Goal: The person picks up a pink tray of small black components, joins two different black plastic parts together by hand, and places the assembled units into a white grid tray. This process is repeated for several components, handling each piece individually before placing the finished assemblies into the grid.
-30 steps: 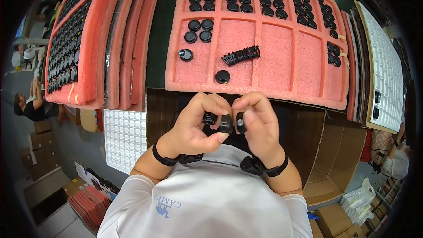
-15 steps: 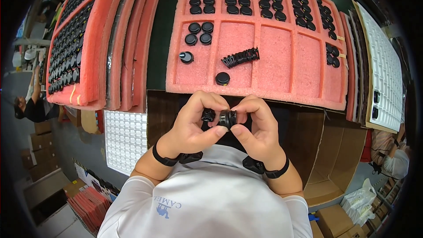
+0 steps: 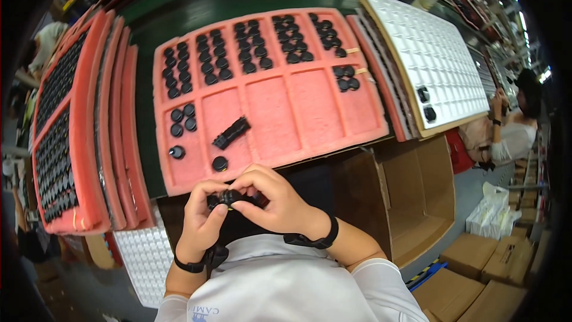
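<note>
Just in front of the tray's near edge, my left hand (image 3: 201,217) and my right hand (image 3: 275,200) meet, fingertips pinching a small black round part (image 3: 229,197) between them. My right fingers also curl round another dark piece, mostly hidden. Ahead lies a pink foam tray (image 3: 277,110) divided into compartments. In it, near my hands, are a single black round cap (image 3: 220,163), a tilted row of thin black ringed pieces (image 3: 232,133) and a black part with a light tip (image 3: 176,152). Several black round parts (image 3: 215,56) fill the far compartments.
At the left stand upright pink foam trays (image 3: 67,137) full of black parts. A white gridded tray (image 3: 426,59) leans at the right, holding two black pieces. An open cardboard box (image 3: 417,203) sits below the table's right side. Another person (image 3: 512,125) is at the far right.
The view has swung right, so the tray and my hands appear further left. My hands stay together; the black part between them has turned and is more covered by my fingers.
</note>
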`<state>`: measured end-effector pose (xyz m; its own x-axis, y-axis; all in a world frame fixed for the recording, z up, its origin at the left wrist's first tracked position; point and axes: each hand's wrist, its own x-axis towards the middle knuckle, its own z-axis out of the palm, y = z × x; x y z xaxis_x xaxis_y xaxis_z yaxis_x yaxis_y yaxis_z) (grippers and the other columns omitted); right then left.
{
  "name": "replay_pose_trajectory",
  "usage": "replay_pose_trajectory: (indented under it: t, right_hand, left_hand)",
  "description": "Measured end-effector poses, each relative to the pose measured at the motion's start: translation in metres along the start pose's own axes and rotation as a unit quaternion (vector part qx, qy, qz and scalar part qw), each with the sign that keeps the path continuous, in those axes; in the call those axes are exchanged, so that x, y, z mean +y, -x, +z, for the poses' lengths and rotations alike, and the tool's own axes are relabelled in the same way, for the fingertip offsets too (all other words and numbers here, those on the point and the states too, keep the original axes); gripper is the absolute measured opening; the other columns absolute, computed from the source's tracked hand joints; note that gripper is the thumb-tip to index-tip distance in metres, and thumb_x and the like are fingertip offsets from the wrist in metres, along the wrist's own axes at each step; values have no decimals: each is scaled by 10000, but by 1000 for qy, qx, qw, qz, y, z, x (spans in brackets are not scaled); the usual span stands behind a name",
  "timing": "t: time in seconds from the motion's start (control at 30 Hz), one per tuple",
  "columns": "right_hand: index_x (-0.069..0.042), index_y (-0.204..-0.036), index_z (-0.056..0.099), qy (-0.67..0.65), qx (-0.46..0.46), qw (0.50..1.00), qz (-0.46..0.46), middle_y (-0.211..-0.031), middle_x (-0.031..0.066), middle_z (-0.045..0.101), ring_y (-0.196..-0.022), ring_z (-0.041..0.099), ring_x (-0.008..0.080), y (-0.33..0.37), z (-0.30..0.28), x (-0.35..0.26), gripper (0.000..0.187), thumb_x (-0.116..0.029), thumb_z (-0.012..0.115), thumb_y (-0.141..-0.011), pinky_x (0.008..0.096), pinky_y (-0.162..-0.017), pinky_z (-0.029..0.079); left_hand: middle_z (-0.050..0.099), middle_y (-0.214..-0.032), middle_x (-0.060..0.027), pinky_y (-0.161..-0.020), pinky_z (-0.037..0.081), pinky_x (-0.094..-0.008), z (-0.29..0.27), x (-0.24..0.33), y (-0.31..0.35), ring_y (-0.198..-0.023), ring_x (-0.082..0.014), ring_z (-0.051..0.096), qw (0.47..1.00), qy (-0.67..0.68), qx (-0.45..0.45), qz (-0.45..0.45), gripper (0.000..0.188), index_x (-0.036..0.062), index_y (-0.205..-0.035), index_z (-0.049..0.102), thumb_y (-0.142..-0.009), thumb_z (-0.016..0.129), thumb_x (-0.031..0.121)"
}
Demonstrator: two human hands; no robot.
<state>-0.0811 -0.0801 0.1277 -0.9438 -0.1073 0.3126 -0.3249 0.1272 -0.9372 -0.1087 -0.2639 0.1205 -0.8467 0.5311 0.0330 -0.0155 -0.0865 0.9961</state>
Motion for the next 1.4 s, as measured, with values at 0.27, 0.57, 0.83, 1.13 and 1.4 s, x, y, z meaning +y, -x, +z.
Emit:
replay_pose_trajectory:
  t: [0.27,0.57,0.83,1.13,1.4]
  right_hand:
    - [-6,-936,572,89,10,996,1,-841,91,554,-745,549,191,-8,-30,-11,215,-61,669,-751,280,-681,448]
    - [7,-923,572,323,79,941,-59,-835,91,576,-765,578,176,-75,-128,-28,197,-98,655,-778,270,-699,460]
    - [44,-883,616,317,213,920,91,-737,95,636,-698,593,156,-173,-248,-5,292,-229,657,-790,311,-625,471]
    - [13,-832,649,336,341,861,172,-793,74,641,-737,562,156,-207,-366,31,260,-244,657,-798,296,-691,447]
    - [8,-861,639,498,319,782,197,-759,120,648,-707,594,206,-208,-388,57,280,-262,649,-789,324,-677,465]
  left_hand:
    - [522,-1000,-80,-791,392,-241,2,-3,-4,-866,-122,475,1000,-2,7,-14,261,-10,-1089,462,-837,522,17]
    - [515,-1026,-116,-664,425,-229,4,-9,-5,-804,-114,478,1000,24,10,1,248,17,-1003,437,-800,413,-123]
    - [516,-1063,-125,-721,470,-241,-5,-12,8,-875,-133,519,998,30,-16,-47,209,10,-1026,431,-846,437,-97]
    - [561,-1001,-120,-651,483,-229,-8,-10,8,-774,-122,553,988,78,-4,-132,216,6,-1030,426,-841,501,-69]
    - [589,-976,-111,-635,472,-210,-15,-23,4,-779,-82,547,986,44,-68,-142,238,5,-1031,459,-823,553,-63]
